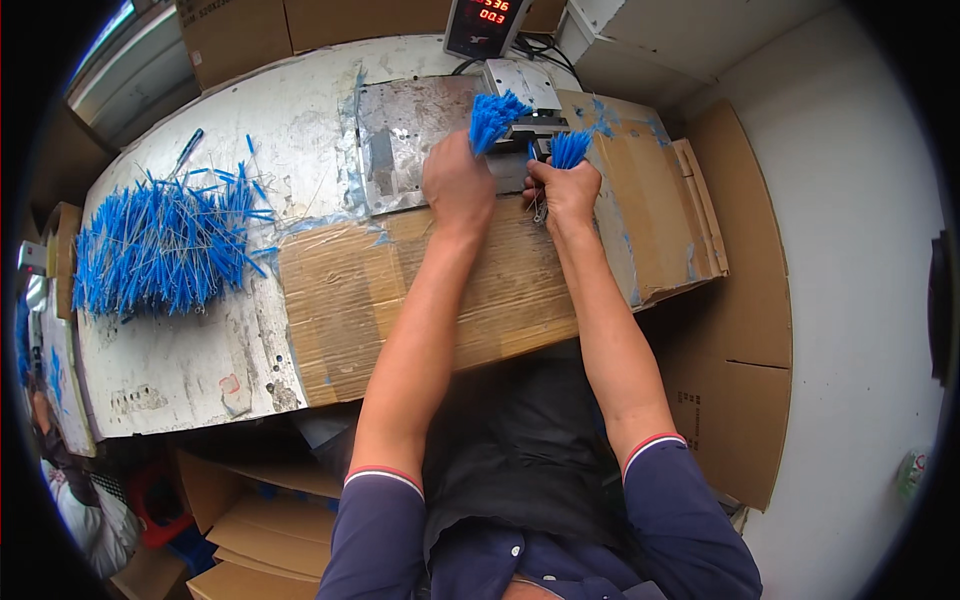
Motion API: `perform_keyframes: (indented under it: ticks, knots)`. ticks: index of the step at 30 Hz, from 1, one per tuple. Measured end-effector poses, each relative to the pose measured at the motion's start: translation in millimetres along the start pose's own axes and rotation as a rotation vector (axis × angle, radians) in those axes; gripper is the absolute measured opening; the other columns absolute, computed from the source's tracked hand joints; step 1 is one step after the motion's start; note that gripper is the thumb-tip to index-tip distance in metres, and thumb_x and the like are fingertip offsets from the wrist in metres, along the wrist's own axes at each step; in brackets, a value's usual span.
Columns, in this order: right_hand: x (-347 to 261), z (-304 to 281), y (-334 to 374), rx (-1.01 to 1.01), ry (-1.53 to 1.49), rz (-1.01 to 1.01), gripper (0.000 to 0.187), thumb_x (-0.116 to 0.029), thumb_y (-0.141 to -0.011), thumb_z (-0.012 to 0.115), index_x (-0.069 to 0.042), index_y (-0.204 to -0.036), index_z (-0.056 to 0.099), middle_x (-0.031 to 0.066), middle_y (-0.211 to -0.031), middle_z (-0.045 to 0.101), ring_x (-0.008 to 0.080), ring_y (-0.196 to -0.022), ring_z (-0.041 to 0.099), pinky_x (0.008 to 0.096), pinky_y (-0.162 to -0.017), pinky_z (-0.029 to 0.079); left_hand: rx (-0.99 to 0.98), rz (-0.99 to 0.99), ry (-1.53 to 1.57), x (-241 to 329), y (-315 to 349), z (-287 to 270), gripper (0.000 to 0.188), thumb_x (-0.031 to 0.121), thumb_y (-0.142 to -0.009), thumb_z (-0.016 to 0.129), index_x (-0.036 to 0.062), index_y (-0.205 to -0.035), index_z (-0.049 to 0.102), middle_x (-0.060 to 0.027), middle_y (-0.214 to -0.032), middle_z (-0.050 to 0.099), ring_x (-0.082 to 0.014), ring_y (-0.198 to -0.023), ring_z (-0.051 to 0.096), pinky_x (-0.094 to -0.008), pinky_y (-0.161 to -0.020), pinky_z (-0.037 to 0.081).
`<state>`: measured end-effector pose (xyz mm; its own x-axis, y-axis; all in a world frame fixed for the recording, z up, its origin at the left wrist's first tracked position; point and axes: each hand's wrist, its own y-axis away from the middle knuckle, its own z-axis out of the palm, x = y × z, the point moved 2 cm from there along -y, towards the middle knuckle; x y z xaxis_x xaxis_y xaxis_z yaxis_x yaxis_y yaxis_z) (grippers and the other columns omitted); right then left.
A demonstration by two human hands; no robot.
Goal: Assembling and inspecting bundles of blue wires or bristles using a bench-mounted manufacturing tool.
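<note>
The left hand (459, 185) is blurred, its fingers largely hidden, but it appears curled around a thick bundle of slim bright-blue sleeved pieces (494, 122) that fans out above it; how tightly it grips, I cannot tell. The right hand (570, 190) is closed narrowly around a smaller bundle of blue-tipped thin wires (570, 150), bare wire ends hanging below the fingers. Both bundles are at the small grey metal machine (525, 85) near the far side of the worn white desk (180, 380), while a large loose heap of blue-and-silver wire pieces (165, 245) lies to the left. Each piece is probably very light, springy along the wire and easily bent, and the smooth blue sleeves likely slide against one another, so a bundle is best gathered just below the blue ends, firmly enough that none slip out yet without kinking the wires. In the heap the wires cross and may snag when pulled. The flat grey steel plate (420, 150) has straight edges just beside the left hand, and the machine's body limits reach beyond the bundles. The easiest room for moving is back over the taped brown cardboard sheet (400, 300), down to the desk's near edge, or leftward toward the heap.
</note>
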<state>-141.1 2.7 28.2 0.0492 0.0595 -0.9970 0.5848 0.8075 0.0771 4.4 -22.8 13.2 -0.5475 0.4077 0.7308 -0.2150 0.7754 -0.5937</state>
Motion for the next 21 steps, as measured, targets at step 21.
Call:
perform_keyframes:
  ticks: [21]
  knots:
    - [4,-29,10,-0.168,-0.234,0.098,0.013,0.006,-0.082,0.076,0.003,-0.093,0.069,0.0106,-0.078,0.07,0.0192,-0.06,0.069,0.0322,-0.052,0.062,-0.288,0.046,-0.06,-1,5,6,0.013,0.007,-0.084,0.068,0.0054,-0.097,0.066,-0.0175,-0.088,0.069,-0.0402,-0.088,0.066,-0.051,-0.077,0.05]
